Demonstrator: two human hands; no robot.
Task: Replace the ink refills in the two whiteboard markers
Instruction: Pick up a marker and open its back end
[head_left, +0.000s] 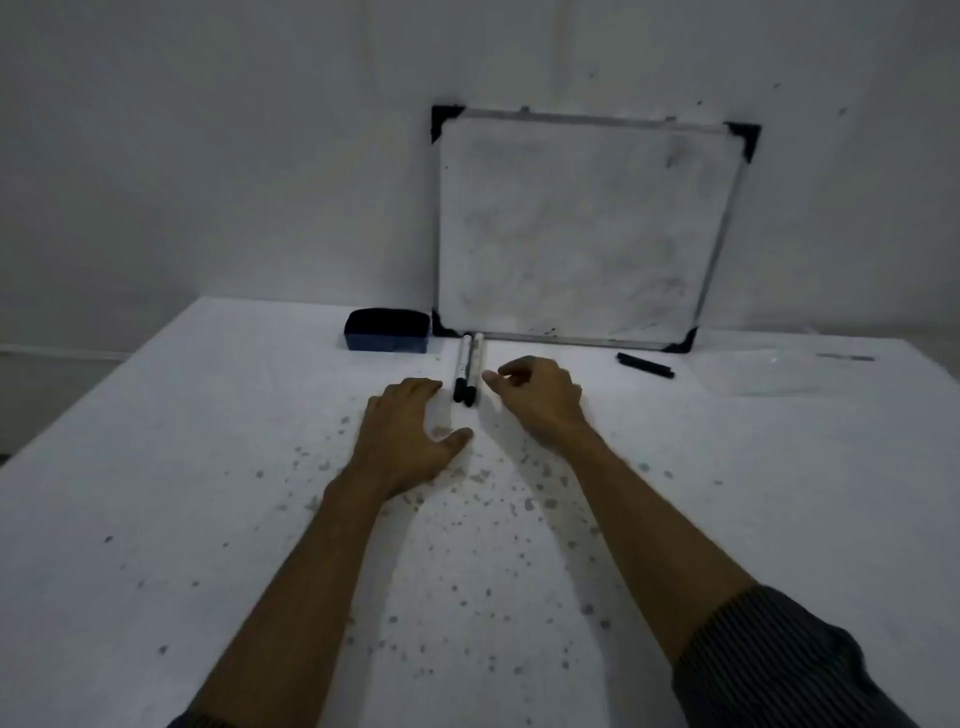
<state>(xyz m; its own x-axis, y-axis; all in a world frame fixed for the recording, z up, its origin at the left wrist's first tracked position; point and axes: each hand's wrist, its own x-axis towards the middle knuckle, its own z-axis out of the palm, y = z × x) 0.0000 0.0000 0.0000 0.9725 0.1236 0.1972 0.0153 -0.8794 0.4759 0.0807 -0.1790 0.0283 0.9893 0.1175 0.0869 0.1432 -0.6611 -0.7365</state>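
Observation:
Two white whiteboard markers (469, 366) with black caps lie side by side on the table, caps towards me, just in front of the whiteboard. My left hand (408, 436) rests palm down just left of the caps, fingers spread, holding nothing. My right hand (540, 397) hovers just right of the markers with curled fingers and its thumb near the caps; nothing is in it. Two thin black sticks (645, 365), which may be the refills, lie to the right near the whiteboard's corner.
A small whiteboard (576, 228) leans on the wall at the back. A dark blue eraser (387, 330) sits left of it. A clear plastic bag (789, 371) lies at the far right. The white table (208, 493) is speckled with grey spots.

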